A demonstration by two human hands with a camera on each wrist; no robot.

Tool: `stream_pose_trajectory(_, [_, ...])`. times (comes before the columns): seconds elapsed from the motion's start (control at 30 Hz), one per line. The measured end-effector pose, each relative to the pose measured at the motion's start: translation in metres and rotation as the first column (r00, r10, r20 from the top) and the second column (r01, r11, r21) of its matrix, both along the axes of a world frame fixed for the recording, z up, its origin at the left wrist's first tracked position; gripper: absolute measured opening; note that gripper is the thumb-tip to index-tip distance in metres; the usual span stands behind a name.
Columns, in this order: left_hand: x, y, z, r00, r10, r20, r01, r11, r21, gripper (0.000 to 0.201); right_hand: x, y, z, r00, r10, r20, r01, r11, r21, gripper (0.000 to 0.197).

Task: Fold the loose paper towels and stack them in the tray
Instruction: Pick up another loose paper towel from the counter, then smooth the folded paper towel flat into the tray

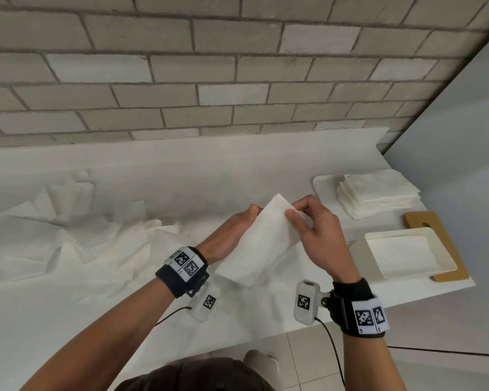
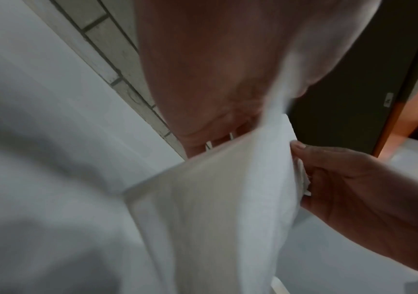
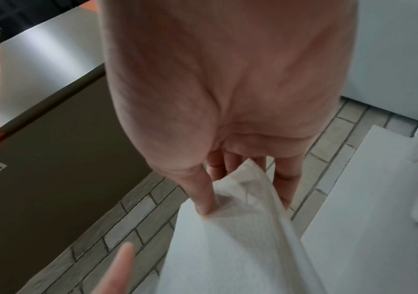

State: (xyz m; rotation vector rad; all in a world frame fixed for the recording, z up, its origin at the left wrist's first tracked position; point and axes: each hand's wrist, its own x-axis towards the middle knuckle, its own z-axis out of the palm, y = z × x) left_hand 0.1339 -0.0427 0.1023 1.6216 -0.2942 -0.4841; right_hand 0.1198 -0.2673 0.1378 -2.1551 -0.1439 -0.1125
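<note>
Brick wall (image 1: 181, 69) fills the whole top of the head view, white desk (image 1: 181, 170) runs under it across the middle. Left half of the desk is buried in a pile of loose towels (image 1: 76, 238), all crumpled and overlapping. Over at the right edge there's a tray (image 1: 322, 184) with a neat stack (image 1: 378, 196) of folded ones sitting in it. Just below that, lower right, a second tray (image 1: 407, 252) sits on a brown board (image 1: 432, 221).

Dead centre of the frame, a towel (image 1: 260, 238) is held up off the desk, long and narrow, folded over, tilted so its top corner points to the upper right. Left hand (image 1: 232, 230) is behind its left edge with fingers curled round it; in the left wrist view the palm's right up against the paper but it's blurry. Right hand (image 1: 314, 232) pinches the top right corner between thumb and fingers, the right wrist view shows the thumb (image 3: 200, 191) pressing the bunched corner pretty clearly
</note>
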Motion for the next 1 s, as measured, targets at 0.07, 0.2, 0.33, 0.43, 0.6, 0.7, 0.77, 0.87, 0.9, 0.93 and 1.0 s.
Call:
stream_pose_trajectory(0.07, [-0.004, -0.020, -0.001, 0.999, -0.031, -0.009, 0.031, 0.999, 0.014, 0.037, -0.007, -0.020, -0.001, 0.998, -0.060, 0.019, 0.059, 0.997, 0.055, 0.009])
stream_pose_trajectory(0.2, [-0.004, -0.070, -0.024, 0.989, -0.046, 0.138, 0.019, 0.982, 0.190, 0.043, -0.024, -0.087, -0.004, 0.969, -0.239, 0.069, 0.224, 0.959, 0.174, 0.008])
stream_pose_trajectory(0.33, [-0.007, -0.143, -0.031, 0.982, 0.042, 0.186, -0.080, 0.976, 0.202, 0.028, -0.042, -0.182, -0.015, 0.926, -0.377, 0.020, 0.377, 0.926, 0.028, 0.010])
stream_pose_trajectory(0.43, [-0.009, -0.207, -0.028, 0.969, 0.117, 0.220, -0.162, 0.966, 0.201, 0.042, -0.042, -0.252, -0.028, 0.891, -0.453, 0.002, 0.453, 0.891, 0.039, 0.014])
stream_pose_trajectory(0.6, [-0.018, -0.282, -0.032, 0.963, 0.171, 0.210, -0.199, 0.973, 0.119, 0.047, -0.021, -0.339, -0.046, 0.853, -0.521, -0.040, 0.516, 0.852, -0.087, 0.030])
stream_pose_trajectory(0.7, [-0.029, -0.284, -0.042, 0.964, 0.174, 0.203, -0.202, 0.971, 0.129, 0.033, -0.008, -0.364, -0.065, 0.888, -0.456, -0.063, 0.420, 0.858, -0.297, 0.026])
stream_pose_trajectory(0.77, [-0.036, -0.267, -0.054, 0.968, 0.158, 0.194, -0.194, 0.963, 0.184, 0.024, -0.003, -0.374, -0.082, 0.915, -0.399, -0.060, 0.334, 0.832, -0.443, 0.026])
stream_pose_trajectory(0.87, [-0.044, -0.224, -0.066, 0.964, 0.165, 0.208, -0.223, 0.929, 0.294, 0.014, 0.001, -0.374, -0.095, 0.911, -0.396, -0.112, 0.268, 0.778, -0.568, 0.027])
stream_pose_trajectory(0.9, [-0.047, -0.207, -0.068, 0.960, 0.177, 0.218, -0.243, 0.914, 0.325, 0.012, -0.001, -0.370, -0.094, 0.906, -0.400, -0.142, 0.240, 0.758, -0.606, 0.030])
stream_pose_trajectory(0.93, [-0.048, -0.190, -0.070, 0.956, 0.184, 0.231, -0.258, 0.899, 0.355, 0.011, -0.003, -0.368, -0.092, 0.903, -0.402, -0.150, 0.221, 0.735, -0.640, 0.034])
stream_pose_trajectory(1.0, [-0.051, -0.143, -0.073, 0.943, 0.181, 0.278, -0.293, 0.847, 0.443, 0.011, -0.005, -0.356, -0.087, 0.914, -0.389, -0.112, 0.214, 0.699, -0.682, 0.037])
